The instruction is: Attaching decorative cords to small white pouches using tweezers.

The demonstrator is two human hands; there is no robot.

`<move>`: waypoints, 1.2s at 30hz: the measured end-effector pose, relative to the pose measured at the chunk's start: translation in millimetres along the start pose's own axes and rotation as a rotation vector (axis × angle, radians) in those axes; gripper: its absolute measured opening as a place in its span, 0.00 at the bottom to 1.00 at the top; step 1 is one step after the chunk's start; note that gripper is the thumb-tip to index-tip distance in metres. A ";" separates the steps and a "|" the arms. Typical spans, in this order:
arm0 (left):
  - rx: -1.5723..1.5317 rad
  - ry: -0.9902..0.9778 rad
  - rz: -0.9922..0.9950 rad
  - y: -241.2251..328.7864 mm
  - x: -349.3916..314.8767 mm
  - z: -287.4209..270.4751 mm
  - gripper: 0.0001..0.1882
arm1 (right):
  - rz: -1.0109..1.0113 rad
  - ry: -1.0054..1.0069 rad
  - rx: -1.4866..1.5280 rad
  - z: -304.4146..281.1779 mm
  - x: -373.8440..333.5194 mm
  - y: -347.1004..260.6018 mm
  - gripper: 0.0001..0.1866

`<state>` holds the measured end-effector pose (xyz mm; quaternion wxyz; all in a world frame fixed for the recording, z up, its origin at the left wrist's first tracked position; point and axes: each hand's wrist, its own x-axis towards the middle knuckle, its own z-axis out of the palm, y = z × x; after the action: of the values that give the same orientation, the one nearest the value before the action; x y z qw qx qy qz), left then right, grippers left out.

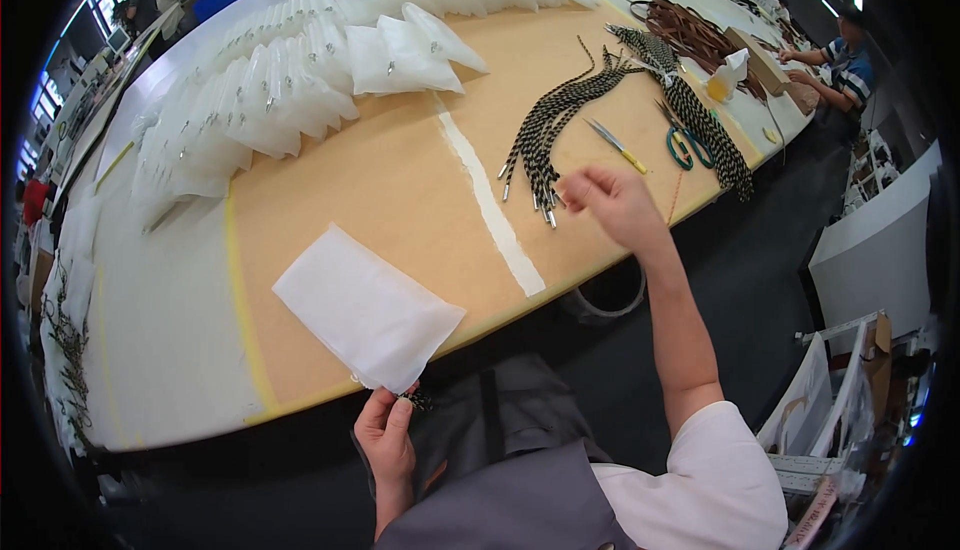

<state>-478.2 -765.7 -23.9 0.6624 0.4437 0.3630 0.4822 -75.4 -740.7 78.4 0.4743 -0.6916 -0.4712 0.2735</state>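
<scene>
My left hand (pixel 385 442) is closed at the table's front edge, pinching the near end of a white translucent bag (pixel 365 300). The bag lies flat and slanted, its near end hanging over the edge. By my left fingertips shows a small dark patterned piece (pixel 420 402), perhaps cord. My right hand (pixel 610 205) is over the table with its fingers curled together, slightly blurred. It is beside the metal-tipped ends of a bundle of black-and-beige cords (pixel 545 130); whether anything is between its fingers is hidden. A second, thicker cord bundle (pixel 695 100) lies behind, to the right.
Rows of filled white bags (pixel 290 80) cover the far left of the table (pixel 350 170). Right of the cords lie green-handled scissors (pixel 688 148) and yellow-handled tweezers (pixel 618 145). Brown straps (pixel 690 30) are piled farther back. Another person (pixel 848 60) sits at the far right.
</scene>
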 end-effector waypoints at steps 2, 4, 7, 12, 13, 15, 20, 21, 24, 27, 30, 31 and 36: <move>-0.186 -0.053 -0.099 -0.6 2.9 0.8 0.15 | -0.024 0.517 -0.488 -43.1 44.9 40.0 0.20; -0.286 -0.095 -0.134 0.6 9.5 6.8 0.15 | -0.109 0.588 -0.956 -89.8 65.1 93.9 0.20; -0.461 -0.143 -0.239 -1.7 13.9 8.2 0.14 | -0.043 0.459 -0.865 -96.0 67.7 114.9 0.17; -0.596 -0.208 -0.308 -1.4 17.1 5.0 0.14 | 0.106 -0.063 0.264 8.2 -30.2 16.2 0.10; -0.585 -0.170 -0.311 -3.7 17.2 2.8 0.14 | 0.193 -0.244 0.354 35.1 -60.7 -3.5 0.09; -0.642 -0.216 -0.320 -6.2 17.1 -0.5 0.14 | 0.378 -0.580 0.426 85.1 -107.9 -32.6 0.10; -0.707 -0.232 -0.369 -4.2 16.7 0.6 0.15 | 0.654 -0.830 0.593 132.3 -143.6 -41.9 0.16; -0.709 -0.234 -0.372 -5.6 16.4 -0.2 0.15 | 0.732 -0.825 0.643 135.6 -147.5 -41.3 0.16; -0.725 -0.245 -0.371 -9.1 15.5 -2.0 0.15 | 0.756 -0.831 0.609 140.7 -156.4 -38.3 0.15; -0.751 -0.257 -0.372 -10.5 15.5 -3.0 0.16 | 0.759 -0.834 0.577 143.9 -155.1 -40.1 0.15; -0.774 -0.258 -0.373 -12.6 15.3 -3.8 0.16 | 0.749 -0.834 0.591 145.8 -154.5 -40.7 0.15; -0.782 -0.256 -0.371 -13.3 15.2 -4.0 0.16 | 0.750 -0.835 0.589 146.1 -154.3 -40.9 0.15; -0.738 -0.246 -0.365 -11.1 17.0 -5.7 0.16 | 0.725 -0.798 0.536 147.9 -153.2 -43.4 0.15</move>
<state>-475.3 -749.6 -37.2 0.8896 0.1594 0.1569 0.3981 -276.7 -816.7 48.3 0.2950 -0.5086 -0.2615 0.7654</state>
